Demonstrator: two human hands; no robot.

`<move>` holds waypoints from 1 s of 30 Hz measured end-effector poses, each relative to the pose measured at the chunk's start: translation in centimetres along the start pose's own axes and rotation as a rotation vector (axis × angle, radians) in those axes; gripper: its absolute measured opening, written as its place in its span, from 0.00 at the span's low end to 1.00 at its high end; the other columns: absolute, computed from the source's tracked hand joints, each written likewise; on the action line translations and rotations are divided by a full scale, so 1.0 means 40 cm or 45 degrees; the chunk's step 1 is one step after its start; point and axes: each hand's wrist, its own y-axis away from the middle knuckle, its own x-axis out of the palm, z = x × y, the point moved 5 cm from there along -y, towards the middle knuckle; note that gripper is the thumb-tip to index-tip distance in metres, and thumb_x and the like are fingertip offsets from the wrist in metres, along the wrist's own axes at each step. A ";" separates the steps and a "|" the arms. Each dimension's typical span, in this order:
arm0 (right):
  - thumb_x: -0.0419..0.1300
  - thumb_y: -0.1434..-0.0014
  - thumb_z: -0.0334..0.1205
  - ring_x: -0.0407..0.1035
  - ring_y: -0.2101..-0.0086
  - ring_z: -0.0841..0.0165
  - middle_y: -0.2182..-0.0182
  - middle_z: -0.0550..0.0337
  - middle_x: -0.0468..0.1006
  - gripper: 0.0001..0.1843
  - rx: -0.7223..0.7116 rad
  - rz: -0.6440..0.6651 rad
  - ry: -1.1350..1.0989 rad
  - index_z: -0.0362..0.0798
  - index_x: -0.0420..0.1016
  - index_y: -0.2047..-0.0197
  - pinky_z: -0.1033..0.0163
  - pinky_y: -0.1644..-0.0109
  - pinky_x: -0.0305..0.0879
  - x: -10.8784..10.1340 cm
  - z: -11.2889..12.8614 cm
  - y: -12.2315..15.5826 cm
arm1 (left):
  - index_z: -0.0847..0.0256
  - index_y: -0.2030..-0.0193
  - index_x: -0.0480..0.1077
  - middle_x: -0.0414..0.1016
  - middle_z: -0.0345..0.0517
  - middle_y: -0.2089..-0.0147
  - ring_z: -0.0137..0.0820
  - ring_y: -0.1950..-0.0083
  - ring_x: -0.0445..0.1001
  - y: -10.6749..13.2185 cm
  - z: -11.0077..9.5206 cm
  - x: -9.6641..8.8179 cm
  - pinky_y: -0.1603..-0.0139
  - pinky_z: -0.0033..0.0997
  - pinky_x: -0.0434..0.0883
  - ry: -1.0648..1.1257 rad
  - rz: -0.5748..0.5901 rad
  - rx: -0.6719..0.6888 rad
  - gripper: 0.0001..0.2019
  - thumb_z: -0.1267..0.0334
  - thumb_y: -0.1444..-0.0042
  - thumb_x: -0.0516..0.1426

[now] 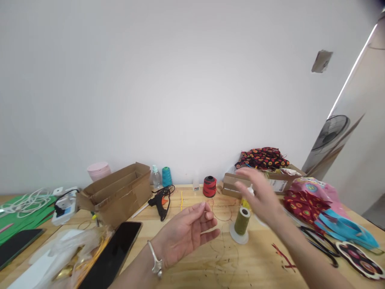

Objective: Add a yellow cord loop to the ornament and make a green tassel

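My left hand (pixel 191 235), with a bracelet at the wrist, is palm up over the table. Its thumb and index fingertip are pinched together; whatever they hold is too small to make out. The other fingers curl loosely. A thin reddish thread (pixel 223 220) loops on the wood just beyond those fingertips. My right hand (pixel 260 196), slightly blurred, is raised with thumb and fingers apart and nothing visible between them. Close by it stand a yellow glue bottle (pixel 246 203), partly hidden by the hand, and an olive-green thread spool (pixel 242 222) on a white base.
Behind are a red-and-black spool (pixel 209 187), a teal spool (pixel 166 176) and a glue gun (pixel 160 202). An open cardboard box (pixel 123 196) and a phone (pixel 112 255) lie left. At right are scissors (pixel 320 243), patterned fabric (pixel 306 204) and blue ribbon (pixel 345 228).
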 end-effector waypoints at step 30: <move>0.39 0.41 0.53 0.66 0.68 0.69 0.71 0.58 0.73 0.26 0.327 0.905 -1.033 0.48 0.73 0.63 0.64 0.62 0.61 0.131 0.102 0.133 | 0.67 0.70 0.69 0.70 0.41 0.76 0.32 0.65 0.73 0.027 0.033 0.042 0.57 0.42 0.65 -0.118 0.113 -0.182 0.11 0.65 0.44 0.48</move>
